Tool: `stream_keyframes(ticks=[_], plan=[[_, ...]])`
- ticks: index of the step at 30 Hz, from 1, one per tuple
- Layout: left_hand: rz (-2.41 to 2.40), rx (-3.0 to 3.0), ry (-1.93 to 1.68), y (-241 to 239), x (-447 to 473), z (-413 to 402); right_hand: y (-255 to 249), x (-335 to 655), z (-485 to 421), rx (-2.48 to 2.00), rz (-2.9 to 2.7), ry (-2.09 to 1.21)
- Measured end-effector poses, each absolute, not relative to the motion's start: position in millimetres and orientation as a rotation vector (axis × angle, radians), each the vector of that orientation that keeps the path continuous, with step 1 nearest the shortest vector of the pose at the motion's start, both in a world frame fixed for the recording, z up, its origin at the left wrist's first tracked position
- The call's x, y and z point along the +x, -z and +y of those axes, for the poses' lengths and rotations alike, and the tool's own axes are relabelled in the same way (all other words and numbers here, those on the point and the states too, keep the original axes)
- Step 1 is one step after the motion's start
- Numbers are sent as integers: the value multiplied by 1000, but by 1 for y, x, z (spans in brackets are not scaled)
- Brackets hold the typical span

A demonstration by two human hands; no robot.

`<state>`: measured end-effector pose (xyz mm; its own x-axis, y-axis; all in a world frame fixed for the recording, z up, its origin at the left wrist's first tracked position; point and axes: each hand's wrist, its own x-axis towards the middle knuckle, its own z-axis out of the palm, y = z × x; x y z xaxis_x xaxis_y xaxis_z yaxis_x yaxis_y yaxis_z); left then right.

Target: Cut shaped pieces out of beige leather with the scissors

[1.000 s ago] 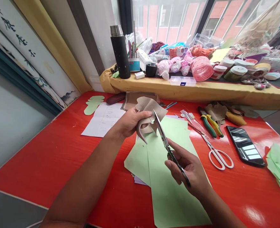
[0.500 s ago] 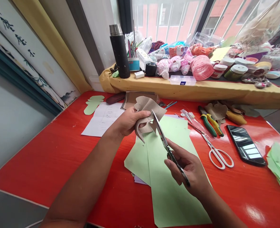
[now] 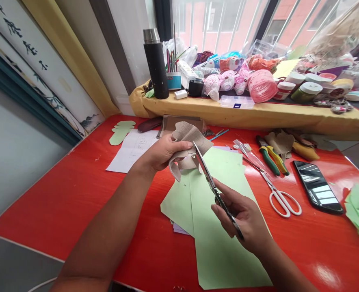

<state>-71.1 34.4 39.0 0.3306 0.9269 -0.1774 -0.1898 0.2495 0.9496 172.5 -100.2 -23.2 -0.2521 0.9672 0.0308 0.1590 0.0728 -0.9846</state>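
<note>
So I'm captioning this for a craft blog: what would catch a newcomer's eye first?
The glossy red table first. At its middle, the left hand grips beige leather while the right hand works metal scissors into it, above pale green paper sheets. Behind, a cluttered windowsill.

The handles of the scissors [image 3: 216, 190] were hidden inside the right hand [image 3: 243, 221]. The left hand [image 3: 161, 152] covered part of the beige leather piece [image 3: 188, 138], whose cut line was too small to tell. Both forearms ran off the bottom edge.
</note>
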Motion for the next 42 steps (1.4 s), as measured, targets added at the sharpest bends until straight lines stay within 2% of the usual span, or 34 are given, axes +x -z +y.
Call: stream_keyframes(ticks=[42], plan=[[902, 1078, -823, -37, -79, 36, 34, 177, -97, -1177, -1606, -1227]])
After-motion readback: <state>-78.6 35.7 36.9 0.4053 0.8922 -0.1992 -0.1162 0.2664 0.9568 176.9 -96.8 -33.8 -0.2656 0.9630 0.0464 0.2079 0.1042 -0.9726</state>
